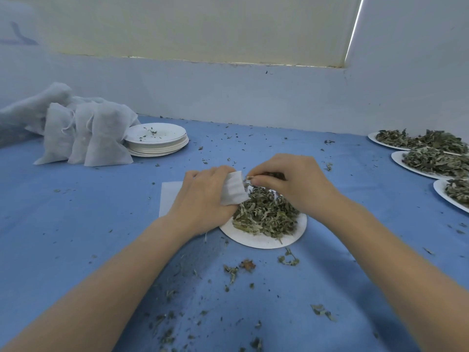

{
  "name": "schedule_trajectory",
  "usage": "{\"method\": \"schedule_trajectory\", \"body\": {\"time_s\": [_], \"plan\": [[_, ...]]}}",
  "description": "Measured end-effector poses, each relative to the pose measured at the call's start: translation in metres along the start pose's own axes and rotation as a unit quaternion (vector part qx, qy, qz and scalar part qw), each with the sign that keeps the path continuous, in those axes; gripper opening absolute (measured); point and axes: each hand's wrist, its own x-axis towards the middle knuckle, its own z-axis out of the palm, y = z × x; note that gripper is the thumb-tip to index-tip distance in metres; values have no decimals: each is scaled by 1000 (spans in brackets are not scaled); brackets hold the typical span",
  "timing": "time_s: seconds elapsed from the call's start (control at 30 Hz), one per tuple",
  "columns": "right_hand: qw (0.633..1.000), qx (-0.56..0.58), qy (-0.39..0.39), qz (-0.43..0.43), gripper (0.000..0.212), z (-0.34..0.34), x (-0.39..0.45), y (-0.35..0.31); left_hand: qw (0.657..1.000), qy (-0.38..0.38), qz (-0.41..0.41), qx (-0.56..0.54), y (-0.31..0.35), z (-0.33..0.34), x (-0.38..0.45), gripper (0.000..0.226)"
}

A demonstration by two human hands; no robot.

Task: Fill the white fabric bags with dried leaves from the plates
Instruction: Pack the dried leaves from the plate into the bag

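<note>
I see left hand (203, 196) gripping white fabric bag (234, 189) over left rim of centre plate (261, 240). Right hand (289, 181) pinches dried leaves (266, 214) at bag mouth, above plate. Filled bags (83, 138) far left of plate, beside empty plate stack (157, 139); loaded plates (431, 153) far right.

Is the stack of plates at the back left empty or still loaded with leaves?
Empty: the top of the stack of plates shows bare white with only a few crumbs.
</note>
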Motion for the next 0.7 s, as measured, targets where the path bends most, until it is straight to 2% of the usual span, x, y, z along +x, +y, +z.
{"method": "schedule_trajectory", "body": {"time_s": [0.1,0.27,0.37,0.43,0.5,0.57,0.7], "plan": [[1000,15,-11,11,16,4,-1,-4,999,3,1,-40,4,-1,1,48],[997,14,-37,65,31,-1,-1,-10,999,5,8,-48,5,-1,1,51],[983,88,-113,111,31,-11,-1,-15,999,5,11,-41,4,-1,0,52],[966,146,-175,122,29,-18,-3,-18,999,5,10,-45,3,-2,0,51],[942,230,-205,131,28,-22,-3,-17,998,4,3,-57,3,-2,1,50],[920,309,-186,154,25,-21,-2,-14,997,4,-8,-72,4,-3,1,49],[941,287,-119,136,21,-17,-3,-12,996,14,-3,-92,5,-3,1,48]]}}
